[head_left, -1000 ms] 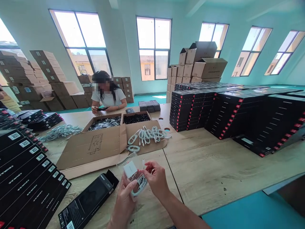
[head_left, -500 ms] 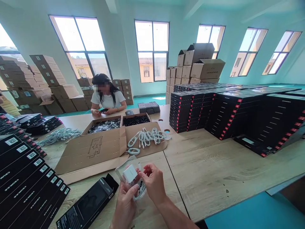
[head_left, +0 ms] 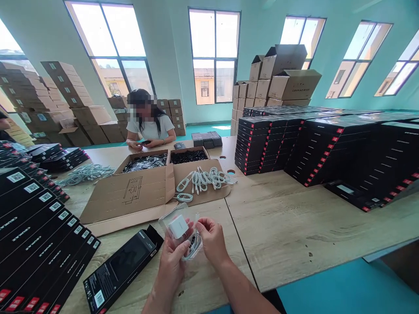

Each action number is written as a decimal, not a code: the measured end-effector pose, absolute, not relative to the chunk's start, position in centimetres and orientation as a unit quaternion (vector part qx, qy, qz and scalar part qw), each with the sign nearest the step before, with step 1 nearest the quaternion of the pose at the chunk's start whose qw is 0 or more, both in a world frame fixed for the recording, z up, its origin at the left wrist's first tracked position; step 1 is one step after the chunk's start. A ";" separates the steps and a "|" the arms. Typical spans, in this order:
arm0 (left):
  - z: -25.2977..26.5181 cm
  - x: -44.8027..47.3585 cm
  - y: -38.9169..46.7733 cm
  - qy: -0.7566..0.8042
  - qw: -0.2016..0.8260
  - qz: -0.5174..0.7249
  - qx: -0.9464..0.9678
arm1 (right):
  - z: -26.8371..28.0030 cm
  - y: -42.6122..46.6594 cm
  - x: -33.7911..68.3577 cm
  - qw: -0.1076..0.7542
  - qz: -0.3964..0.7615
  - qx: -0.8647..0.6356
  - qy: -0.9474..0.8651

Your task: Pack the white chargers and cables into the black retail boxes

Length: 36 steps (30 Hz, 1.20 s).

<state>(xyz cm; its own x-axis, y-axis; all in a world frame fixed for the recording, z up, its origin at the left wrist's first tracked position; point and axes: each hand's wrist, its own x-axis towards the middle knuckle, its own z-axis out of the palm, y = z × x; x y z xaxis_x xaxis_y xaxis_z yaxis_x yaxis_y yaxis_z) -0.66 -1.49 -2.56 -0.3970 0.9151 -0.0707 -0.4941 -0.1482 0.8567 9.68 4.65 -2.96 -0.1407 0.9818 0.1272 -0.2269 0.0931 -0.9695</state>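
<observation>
My left hand [head_left: 172, 261] is closed around a clear plastic tray [head_left: 172, 213], which is tilted up above the table. Inside the tray sit a white charger plug [head_left: 178, 226] and a coiled white cable [head_left: 194, 246]. The fingers and thumb of my right hand [head_left: 212, 239] pinch at the cable near the tray's right edge; the fingertips partly hide the exact spot. To the left of my hands lies a black box [head_left: 122, 268] with its end flap raised.
Stacked black boxes [head_left: 42, 248] stand at left, with more box stacks [head_left: 262, 144] at right. Ahead, a cardboard sheet [head_left: 131, 200] carries white cables [head_left: 206, 179] beside two cartons of small parts [head_left: 145, 162]. Across the table sits a person [head_left: 150, 126] holding a dark object.
My right hand has shifted slightly right, away from the charger plug, with its fingers still pinched. The left hand keeps its hold on the tray. The camera view has tilted down a little.
</observation>
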 end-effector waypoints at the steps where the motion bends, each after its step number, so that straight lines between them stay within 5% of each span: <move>1: -2.5 -0.7 -1.5 0.432 0.492 0.715 0.246 | -3.1 4.8 9.8 0.538 0.580 -0.366 -0.489; 6: -2.4 -0.5 -1.6 0.422 0.496 0.715 0.254 | -3.5 5.0 9.9 0.541 0.595 -0.370 -0.465; 10: -2.4 -0.4 -1.5 0.431 0.489 0.715 0.252 | -3.2 5.0 9.7 0.529 0.417 -0.406 -0.618; 14: -2.5 -0.6 -1.5 0.432 0.484 0.719 0.248 | -2.6 5.3 9.8 0.402 0.188 -0.430 -0.786; 21: -2.5 -0.7 -1.7 0.423 0.514 0.710 0.229 | -0.9 5.4 9.7 0.240 0.051 -0.405 -0.881; 25: -2.2 -0.9 -2.0 0.412 0.542 0.700 0.216 | 0.1 5.2 9.8 0.184 0.056 -0.395 -0.898; 36: -2.1 -1.7 -2.2 0.353 0.571 0.718 0.185 | -2.5 5.0 12.8 0.317 0.316 -0.286 -0.847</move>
<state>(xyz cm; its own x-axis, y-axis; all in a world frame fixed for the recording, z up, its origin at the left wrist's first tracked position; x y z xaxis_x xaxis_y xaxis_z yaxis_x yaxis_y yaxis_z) -1.68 -2.20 -2.07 -0.2793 0.9504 -0.1372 -0.6888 -0.0988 0.7181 12.75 4.96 -2.48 -0.6344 0.6859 0.3564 0.2841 0.6358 -0.7177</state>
